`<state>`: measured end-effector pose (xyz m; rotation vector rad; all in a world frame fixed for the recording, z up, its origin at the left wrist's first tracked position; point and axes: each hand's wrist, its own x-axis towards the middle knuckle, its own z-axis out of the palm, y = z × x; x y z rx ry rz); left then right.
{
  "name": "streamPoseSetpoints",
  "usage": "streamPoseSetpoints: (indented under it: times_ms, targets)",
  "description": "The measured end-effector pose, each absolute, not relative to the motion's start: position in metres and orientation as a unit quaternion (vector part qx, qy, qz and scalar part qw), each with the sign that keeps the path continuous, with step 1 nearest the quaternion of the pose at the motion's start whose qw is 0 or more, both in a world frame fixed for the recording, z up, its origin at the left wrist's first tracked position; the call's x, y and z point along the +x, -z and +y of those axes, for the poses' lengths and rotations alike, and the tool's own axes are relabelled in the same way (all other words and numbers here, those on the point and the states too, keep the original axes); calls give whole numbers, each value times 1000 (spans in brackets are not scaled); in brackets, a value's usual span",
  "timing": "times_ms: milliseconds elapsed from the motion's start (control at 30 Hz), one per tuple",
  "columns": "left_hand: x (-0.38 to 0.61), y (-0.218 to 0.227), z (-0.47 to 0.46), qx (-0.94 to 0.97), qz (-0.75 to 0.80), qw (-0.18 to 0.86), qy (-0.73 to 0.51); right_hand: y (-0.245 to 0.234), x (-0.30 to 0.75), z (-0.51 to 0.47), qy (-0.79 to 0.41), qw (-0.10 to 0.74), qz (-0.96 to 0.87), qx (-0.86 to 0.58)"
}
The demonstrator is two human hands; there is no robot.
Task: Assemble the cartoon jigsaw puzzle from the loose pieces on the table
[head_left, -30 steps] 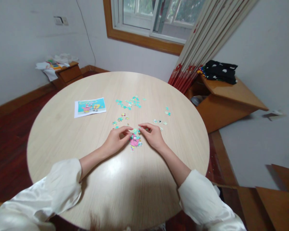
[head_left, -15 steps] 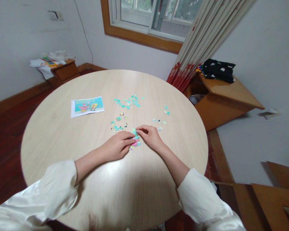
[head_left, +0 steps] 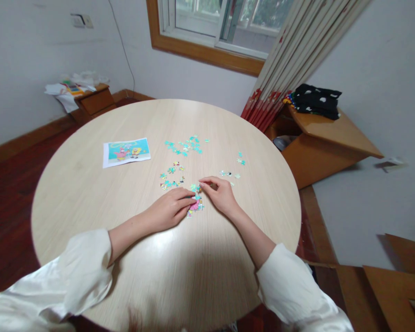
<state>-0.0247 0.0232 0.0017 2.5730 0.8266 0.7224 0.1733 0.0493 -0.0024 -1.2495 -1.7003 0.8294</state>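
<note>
A small joined patch of jigsaw puzzle (head_left: 196,205), pink and teal, lies on the round table in front of me. My left hand (head_left: 174,206) rests at its left side, fingers stretched out with their tips on the patch. At the patch's upper edge, my right hand (head_left: 218,193) pinches a small puzzle piece (head_left: 198,188) between thumb and forefinger; the fingers partly cover it. Loose yellow and teal puzzle pieces (head_left: 172,170) lie just beyond my left hand. A few pale pieces (head_left: 229,174) are beyond my right hand.
A printed cartoon picture (head_left: 127,152) lies at the left on the pale round table (head_left: 72,184). Teal pieces (head_left: 185,146) are spread toward the far side, with a few more (head_left: 241,161) at the right. A wooden cabinet (head_left: 318,147) stands beyond the right edge.
My right hand has shifted slightly up and away from the patch's upper edge, still pinching. My left hand stays on the patch. The whole view has moved a little.
</note>
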Motion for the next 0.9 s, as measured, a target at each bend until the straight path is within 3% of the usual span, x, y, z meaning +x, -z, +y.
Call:
streamPoseSetpoints:
  times_ms: [200, 433, 633, 900]
  targets:
    - [-25, -11, 22, 836, 377, 235, -323, 1, 165, 40, -462, 412, -637, -459]
    - [-22, -17, 20, 768, 399, 336, -372, 1, 159, 34, -505, 392, -636, -432]
    - [-49, -11, 52, 675, 511, 317, -428, -2, 174, 45, -407, 438, -639, -484]
    - [-72, -5, 76, 631, 604, 304, -380, -1, 191, 54, -289, 451, -669, -514]
